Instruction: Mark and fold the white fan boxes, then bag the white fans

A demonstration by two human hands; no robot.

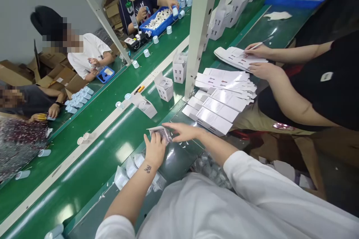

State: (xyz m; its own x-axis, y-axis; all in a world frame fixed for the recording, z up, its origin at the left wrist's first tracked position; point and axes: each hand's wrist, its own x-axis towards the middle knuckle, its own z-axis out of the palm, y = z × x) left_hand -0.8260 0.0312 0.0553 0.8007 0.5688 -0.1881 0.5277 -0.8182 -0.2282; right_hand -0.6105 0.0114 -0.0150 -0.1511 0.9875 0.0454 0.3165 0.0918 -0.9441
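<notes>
- Closest in, white sleeves point(252, 194), both forearms stretched out over the near edge of the counter point(176, 160)
- Pinched in the left hand point(154, 149), fingers curled shut on its near end: a small clear packet point(161, 132), lying just inside the near edge of the counter, short of the belt point(92, 164)
- Laid across the packet's far end, the right hand point(182, 131), fingers straight and close together, resting rather than gripping as far as can be told
- Likely to slip: slick film, held by one pinch and one flat press, so apt to skid toward the belt under any sideways push
- Easily swept off the near edge by the left forearm: loose clear bags point(127, 170) touching or just beside it
- Could be dragged along under a palm: white scraps point(183, 143) near the right hand
- Tight on the right: flat cartons point(214, 119) stacked near the right hand, steel post point(196, 44) rising behind them, so little room to swing that way without knocking the stack askew
- Open on the left: bare belt beyond the left hand, folded boxes point(165, 89) farther up it
- Well apart at the far right edge: co-worker's hands point(262, 70) on their own stack, no crowding from there
</notes>
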